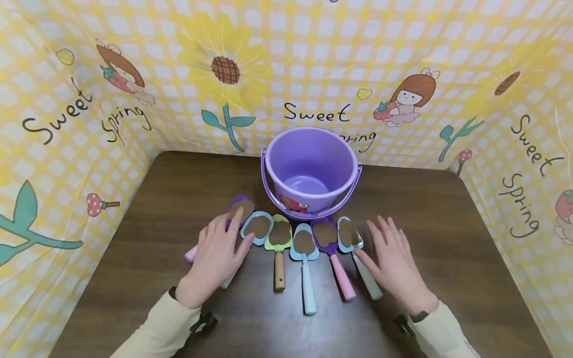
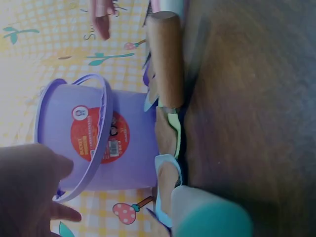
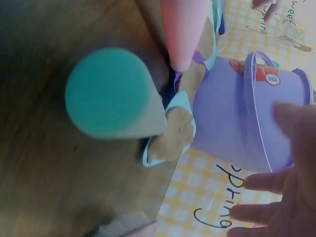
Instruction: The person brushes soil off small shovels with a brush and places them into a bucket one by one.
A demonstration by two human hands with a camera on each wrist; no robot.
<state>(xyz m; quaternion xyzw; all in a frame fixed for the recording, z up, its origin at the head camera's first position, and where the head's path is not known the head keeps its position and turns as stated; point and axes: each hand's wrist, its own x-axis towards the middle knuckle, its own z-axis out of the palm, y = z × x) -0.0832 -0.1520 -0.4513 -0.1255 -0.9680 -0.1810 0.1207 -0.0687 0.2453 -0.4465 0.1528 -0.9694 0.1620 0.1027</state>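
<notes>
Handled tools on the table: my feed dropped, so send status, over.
Left hand over two leftmost tools, hiding parts. Right hand beside rightmost tool, fingers extended. Six tools fanned out. Purple bucket upright behind them.

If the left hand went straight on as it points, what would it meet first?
Likely the leftmost purple shovel, overlapped in the head view by the left hand; depth is unclear.
</notes>
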